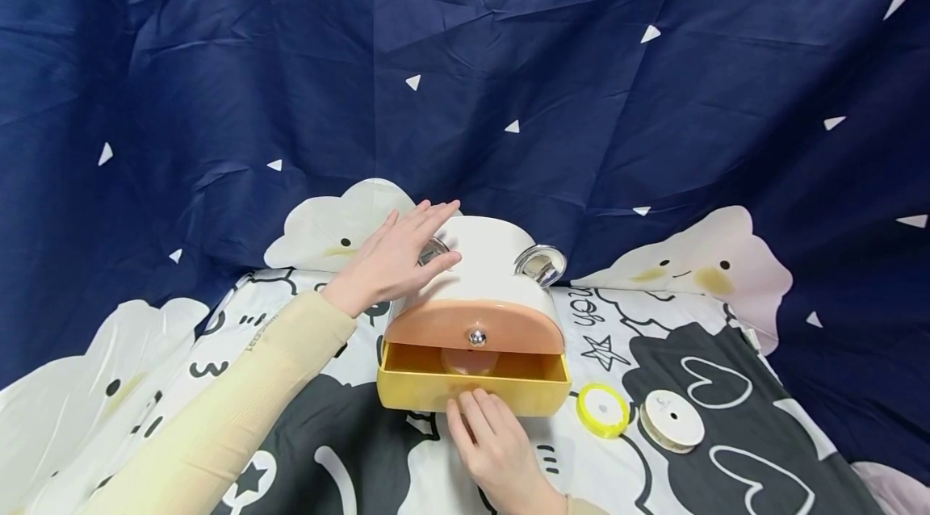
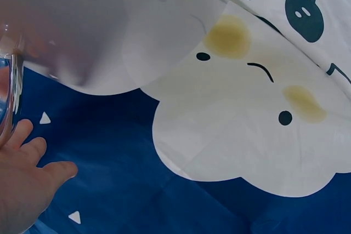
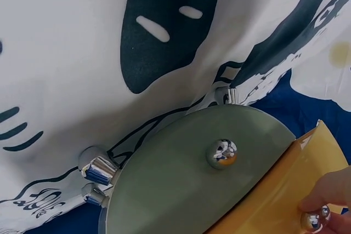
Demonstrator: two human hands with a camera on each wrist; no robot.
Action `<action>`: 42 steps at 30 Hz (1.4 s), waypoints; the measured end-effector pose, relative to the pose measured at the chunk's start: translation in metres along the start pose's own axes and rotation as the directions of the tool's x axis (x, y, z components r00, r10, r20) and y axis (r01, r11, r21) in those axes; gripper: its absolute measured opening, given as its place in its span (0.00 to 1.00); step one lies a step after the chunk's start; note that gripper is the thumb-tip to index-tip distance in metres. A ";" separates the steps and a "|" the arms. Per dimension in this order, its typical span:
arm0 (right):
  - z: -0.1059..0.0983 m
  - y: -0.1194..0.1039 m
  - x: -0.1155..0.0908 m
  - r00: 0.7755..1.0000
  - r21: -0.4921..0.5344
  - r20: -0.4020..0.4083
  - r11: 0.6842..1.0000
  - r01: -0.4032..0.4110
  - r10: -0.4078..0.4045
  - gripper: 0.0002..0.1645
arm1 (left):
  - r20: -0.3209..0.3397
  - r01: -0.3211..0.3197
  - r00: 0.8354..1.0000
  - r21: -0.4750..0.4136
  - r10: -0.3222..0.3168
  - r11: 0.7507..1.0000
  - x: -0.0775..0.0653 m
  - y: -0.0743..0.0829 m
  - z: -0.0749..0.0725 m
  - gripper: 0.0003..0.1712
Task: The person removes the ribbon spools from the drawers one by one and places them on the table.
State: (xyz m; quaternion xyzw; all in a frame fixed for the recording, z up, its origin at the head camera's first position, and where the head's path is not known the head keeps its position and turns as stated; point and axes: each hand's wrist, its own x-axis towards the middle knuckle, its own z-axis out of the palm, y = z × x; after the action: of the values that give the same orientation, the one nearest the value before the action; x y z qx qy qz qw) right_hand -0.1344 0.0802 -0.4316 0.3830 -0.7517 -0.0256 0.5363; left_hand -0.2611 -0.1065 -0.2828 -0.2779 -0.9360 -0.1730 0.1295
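A small white storage box with chrome ring-shaped parts stands on the patterned cloth. Its rounded orange upper drawer has a silver knob and is closed. Below it, the yellow drawer is pulled out, and a pale pink round item lies inside, partly hidden. My left hand lies at the box's upper left with fingers straight, beside a chrome ring. With my right hand at the yellow drawer's front, I pinch its small silver knob, visible in the right wrist view.
A yellow-rimmed spool and a white spool lie on the cloth right of the box. Behind stands a dark blue curtain with white triangles and cloud figures.
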 end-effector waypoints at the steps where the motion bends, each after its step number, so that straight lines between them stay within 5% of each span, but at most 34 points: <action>1: -0.001 0.000 0.000 1.000 0.000 -0.008 1.000 0.004 -0.004 0.23 | 0.000 -0.001 1.000 0.001 0.001 1.000 0.000 0.000 0.000 0.41; 24: -0.011 -0.002 0.001 0.978 -0.018 -0.189 0.996 0.084 -0.086 0.22 | 0.009 -0.003 1.000 0.004 0.003 1.000 0.001 0.001 -0.001 0.40; 42: -0.026 -0.025 -0.016 1.000 0.036 0.014 0.999 0.008 -0.008 0.21 | 0.015 0.001 1.000 0.010 -0.001 1.000 0.001 0.001 0.000 0.40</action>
State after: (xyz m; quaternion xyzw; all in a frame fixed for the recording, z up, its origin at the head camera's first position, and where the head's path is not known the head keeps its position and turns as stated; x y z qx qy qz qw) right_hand -0.0969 0.0817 -0.4447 0.3955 -0.7542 -0.0167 0.5238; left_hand -0.2614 -0.1053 -0.2826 -0.2780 -0.9379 -0.1662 0.1239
